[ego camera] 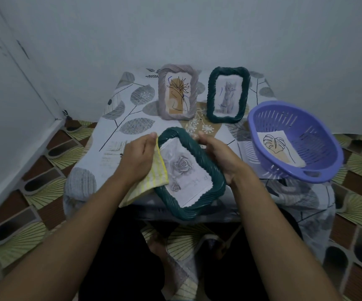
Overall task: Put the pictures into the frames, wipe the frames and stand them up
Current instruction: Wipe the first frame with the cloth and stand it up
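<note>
On the leaf-print surface, a purple basket at the right holds a leaf picture, and a grey frame and a green cat frame stand filled at the back. At the near edge our right hand grips the tilted rose frame by its right side. Our left hand holds a yellow cloth against its left side.

Pale walls — patterned floor tiles
</note>
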### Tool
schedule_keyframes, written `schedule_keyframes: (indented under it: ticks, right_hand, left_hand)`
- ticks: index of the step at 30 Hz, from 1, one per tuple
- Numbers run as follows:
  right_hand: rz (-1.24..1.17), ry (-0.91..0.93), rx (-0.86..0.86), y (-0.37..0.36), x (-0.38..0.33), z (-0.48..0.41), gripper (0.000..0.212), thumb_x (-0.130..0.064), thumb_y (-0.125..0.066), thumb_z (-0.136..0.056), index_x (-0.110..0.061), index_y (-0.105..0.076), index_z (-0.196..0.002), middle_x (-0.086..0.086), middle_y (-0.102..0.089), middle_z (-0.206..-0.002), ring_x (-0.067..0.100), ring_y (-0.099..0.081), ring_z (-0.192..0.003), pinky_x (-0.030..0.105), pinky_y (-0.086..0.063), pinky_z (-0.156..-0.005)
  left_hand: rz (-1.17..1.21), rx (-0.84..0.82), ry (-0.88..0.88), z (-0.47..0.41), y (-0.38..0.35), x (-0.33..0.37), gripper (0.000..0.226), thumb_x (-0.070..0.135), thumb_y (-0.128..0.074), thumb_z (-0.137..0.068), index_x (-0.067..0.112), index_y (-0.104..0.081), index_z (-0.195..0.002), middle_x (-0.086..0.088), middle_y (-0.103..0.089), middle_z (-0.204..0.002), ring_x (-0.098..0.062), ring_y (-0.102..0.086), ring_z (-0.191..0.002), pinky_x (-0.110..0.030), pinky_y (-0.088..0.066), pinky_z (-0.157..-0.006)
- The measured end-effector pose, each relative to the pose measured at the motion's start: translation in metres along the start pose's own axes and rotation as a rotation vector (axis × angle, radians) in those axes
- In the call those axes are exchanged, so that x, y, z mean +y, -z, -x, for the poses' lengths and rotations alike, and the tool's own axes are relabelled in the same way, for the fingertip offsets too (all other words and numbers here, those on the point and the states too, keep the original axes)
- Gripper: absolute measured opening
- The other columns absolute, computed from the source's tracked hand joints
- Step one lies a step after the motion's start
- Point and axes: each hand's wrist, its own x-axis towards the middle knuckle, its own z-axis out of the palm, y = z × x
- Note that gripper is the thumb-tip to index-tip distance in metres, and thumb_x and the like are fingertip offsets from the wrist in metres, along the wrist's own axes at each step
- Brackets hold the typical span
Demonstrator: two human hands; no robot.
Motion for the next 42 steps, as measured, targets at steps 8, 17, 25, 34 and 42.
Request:
schedule_keyframes:
  ticks: [8, 17, 25, 34, 42]
  right_hand:
    - [-0.422, 0.144, 0.125, 0.005, 0.023, -0.003, 0.074, -0.063, -0.030, -0.098, -0.001, -0.060, -0.127, 0.022, -0.065, -0.125, 0.038, -0.061, -0.117, 0.048, -0.044, -0.105]
    - [-0.320, 0.318, 0.369, -0.026, 0.022, -0.006, 0.048, -0.043, -0.034, -0.106, -0.009, -0.056, -0.132, 0.012, -0.070, -0.121, 0.025, -0.070, -0.106, 0.043, -0.059, -0.088]
    - [-0.214, 0.348, 0.407, -0.025, 0.013, -0.012, 0.034, -0.039, -0.034, -0.108, -0.018, -0.061, -0.105, -0.004, -0.072, -0.093, 0.002, -0.072, -0.078, 0.022, -0.058, -0.068]
    - [-0.172, 0.344, 0.359, -0.030, 0.022, -0.002, 0.042, -0.039, -0.032, -0.108, -0.011, -0.057, -0.125, 0.002, -0.074, -0.104, 0.016, -0.073, -0.095, 0.035, -0.060, -0.083]
    - [-0.141, 0.330, 0.412, -0.040, 0.023, -0.006, 0.048, -0.045, -0.037, -0.105, -0.009, -0.057, -0.129, 0.008, -0.073, -0.115, 0.022, -0.070, -0.107, 0.049, -0.055, -0.096]
  left_hand:
    - [0.052, 0.259, 0.364, -0.007, -0.013, 0.000, 0.052, 0.035, -0.027, -0.109, 0.010, -0.043, -0.066, -0.006, -0.050, -0.066, -0.026, -0.049, -0.067, -0.036, -0.029, -0.060]
    - [-0.031, 0.202, 0.388, -0.003, -0.033, 0.022, 0.052, 0.044, -0.029, -0.106, 0.003, -0.041, -0.137, -0.020, -0.048, -0.138, -0.037, -0.046, -0.127, -0.047, -0.031, -0.103]
    - [-0.385, -0.266, -0.115, 0.035, -0.053, 0.040, 0.083, 0.058, 0.004, -0.093, 0.003, 0.015, -0.154, -0.016, 0.021, -0.163, -0.023, 0.026, -0.149, -0.045, 0.018, -0.120]
    - [-0.576, -0.134, -0.100, -0.012, -0.020, 0.020, 0.065, 0.060, 0.004, -0.098, 0.032, 0.029, -0.151, 0.011, 0.032, -0.159, -0.028, 0.026, -0.149, -0.066, 0.022, -0.108]
    - [-0.318, -0.091, 0.226, -0.009, -0.026, 0.020, 0.091, 0.063, -0.003, -0.093, -0.002, 0.012, -0.154, -0.021, 0.015, -0.163, -0.030, 0.013, -0.152, -0.042, 0.008, -0.124]
